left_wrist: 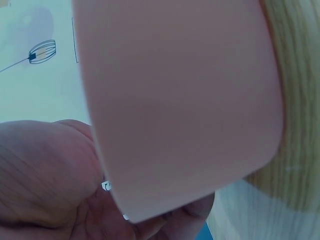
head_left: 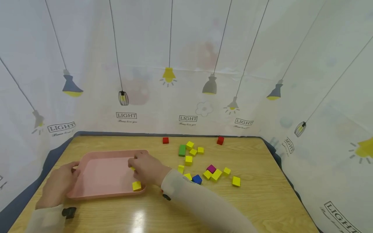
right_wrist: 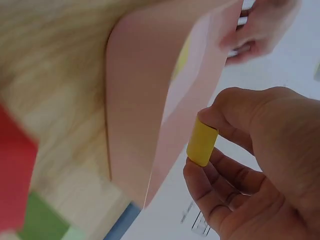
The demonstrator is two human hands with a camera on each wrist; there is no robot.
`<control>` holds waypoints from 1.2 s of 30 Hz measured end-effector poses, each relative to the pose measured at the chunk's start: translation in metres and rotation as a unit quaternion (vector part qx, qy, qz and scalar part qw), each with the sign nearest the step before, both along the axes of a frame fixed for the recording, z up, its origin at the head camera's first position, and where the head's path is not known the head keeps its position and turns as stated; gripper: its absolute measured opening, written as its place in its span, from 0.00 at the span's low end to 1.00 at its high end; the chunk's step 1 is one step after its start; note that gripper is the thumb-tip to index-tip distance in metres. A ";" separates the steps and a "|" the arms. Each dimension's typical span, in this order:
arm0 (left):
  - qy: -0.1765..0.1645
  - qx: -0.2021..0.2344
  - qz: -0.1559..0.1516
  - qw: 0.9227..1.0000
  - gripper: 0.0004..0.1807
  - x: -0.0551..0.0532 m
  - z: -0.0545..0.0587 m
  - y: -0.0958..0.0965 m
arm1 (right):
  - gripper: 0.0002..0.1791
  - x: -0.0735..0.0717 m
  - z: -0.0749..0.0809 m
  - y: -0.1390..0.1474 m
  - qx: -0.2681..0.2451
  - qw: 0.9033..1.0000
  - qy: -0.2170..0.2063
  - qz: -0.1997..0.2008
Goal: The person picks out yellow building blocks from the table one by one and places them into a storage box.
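A shallow pink tray [head_left: 106, 174] lies on the left of the table. My left hand [head_left: 58, 184] grips its left rim, and the left wrist view shows the tray's outer wall [left_wrist: 185, 100] close up with fingers curled at its edge. Over the tray's right side, my right hand [head_left: 148, 167] pinches a small yellow block [right_wrist: 202, 143] between thumb and fingertips. Another yellow block [head_left: 136, 186] sits inside the tray near its front right corner.
Right of the tray lie several yellow blocks [head_left: 216, 175], a green block [head_left: 182, 150], a blue block [head_left: 197, 179] and a magenta block [head_left: 211, 168]. Two red blocks stand farther back, one left [head_left: 165, 140], one right [head_left: 220, 140]. A lamp-printed curtain [head_left: 151, 119] borders the table.
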State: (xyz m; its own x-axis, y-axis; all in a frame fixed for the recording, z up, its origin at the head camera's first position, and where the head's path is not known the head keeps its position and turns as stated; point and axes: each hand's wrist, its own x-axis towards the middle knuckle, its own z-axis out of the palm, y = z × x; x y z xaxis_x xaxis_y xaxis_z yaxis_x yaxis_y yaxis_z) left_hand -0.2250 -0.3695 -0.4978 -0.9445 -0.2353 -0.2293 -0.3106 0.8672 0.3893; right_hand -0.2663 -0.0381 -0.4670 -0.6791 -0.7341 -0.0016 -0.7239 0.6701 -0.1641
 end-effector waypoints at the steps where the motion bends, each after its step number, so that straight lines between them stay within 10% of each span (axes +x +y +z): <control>1: -0.002 0.000 0.001 1.000 0.29 0.001 0.000 0.000 | 0.16 0.005 -0.001 -0.005 0.003 1.000 0.007 0.013; 13: -0.003 -0.004 -0.003 1.000 0.29 -0.001 0.000 0.001 | 0.14 0.031 -0.016 -0.035 0.034 0.996 0.029 0.072; 36: 0.003 -0.003 -0.016 1.000 0.29 0.000 -0.002 -0.003 | 0.22 0.005 0.003 0.022 0.004 1.000 -0.007 -0.019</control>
State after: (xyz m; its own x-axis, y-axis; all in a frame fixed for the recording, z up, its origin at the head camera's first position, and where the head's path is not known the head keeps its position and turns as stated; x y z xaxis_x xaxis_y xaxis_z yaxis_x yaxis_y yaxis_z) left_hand -0.2253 -0.3728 -0.4996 -0.9529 -0.2056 -0.2231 -0.2801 0.8790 0.3860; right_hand -0.2617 -0.0165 -0.4636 -0.7063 -0.7077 -0.0182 -0.6955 0.6984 -0.1686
